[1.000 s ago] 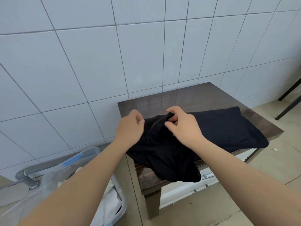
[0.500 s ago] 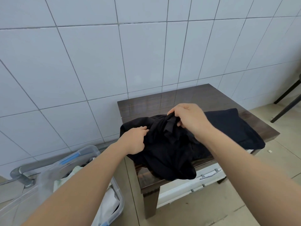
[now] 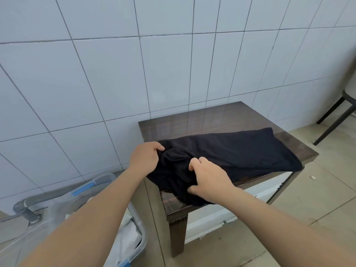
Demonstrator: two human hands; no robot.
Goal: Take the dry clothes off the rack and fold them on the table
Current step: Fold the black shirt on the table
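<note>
Your left hand [image 3: 145, 158] and right hand [image 3: 209, 179] both pinch bunched folds of the black garment [image 3: 240, 151] lying on the bench [image 3: 202, 120].

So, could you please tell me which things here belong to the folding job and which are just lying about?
Belonging to the job:
- black garment, bunched at its near end
- left hand and right hand, both gripping it
- dark wooden table under it

Just lying about:
- clear plastic bin with light cloth
- chair at the right
</note>
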